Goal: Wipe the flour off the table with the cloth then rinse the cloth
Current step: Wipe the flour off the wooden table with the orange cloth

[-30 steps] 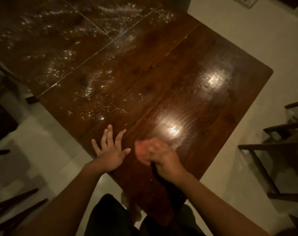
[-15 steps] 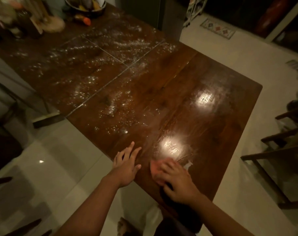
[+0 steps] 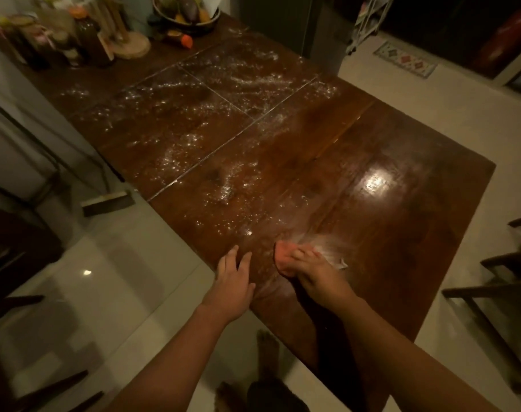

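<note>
Head view: the right hand (image 3: 315, 276) presses the pinkish cloth (image 3: 283, 258) onto the counter (image 3: 416, 233), fingers laid out over it (a pale corner pokes out to the hand's right); the left hand (image 3: 234, 281) rests open, fingers straight, at the counter's edge just beside the cloth; flour (image 3: 223, 188) lies scattered beyond both hands, thickest ahead of the left one; a fruit bowl (image 3: 185, 13) stands far beyond.

We see a bowl of fruit (image 3: 185, 16) next to some jars (image 3: 83, 40) far away, a broom head (image 3: 109, 202) on the shiny white floor (image 3: 110, 278), a little rug (image 3: 406, 59), and a dark chair (image 3: 491, 292) at the side.
</note>
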